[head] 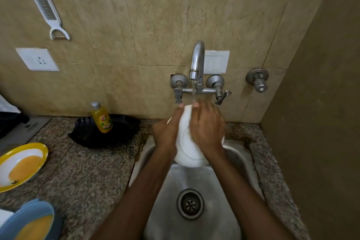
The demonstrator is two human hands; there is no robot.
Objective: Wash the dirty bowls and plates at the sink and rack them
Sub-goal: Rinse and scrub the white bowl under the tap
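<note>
White ceramic is showing between both hands: a white plate (187, 148) is being held tilted on edge above the steel sink (196, 218), right under the tap (197, 62), with a thin stream of water (193, 91) running down onto its upper rim. The left hand (166, 132) is gripping the plate's left edge, its fingers (178, 112) pressed together and reaching up to the rim. The right hand (207, 126) is lying flat over the plate's face, fingers close together, one fingertip touching the top rim where the water is landing. Left of the sink, on the speckled granite surface (87, 165), a yellow dish soap bottle (101, 118) is standing on a black tray (109, 132). Farther left of the sink, a yellow-rimmed plate (21, 165) smeared with orange sauce is waiting, and blue plates (33, 220) with the same residue are sitting at the lower left.
</note>
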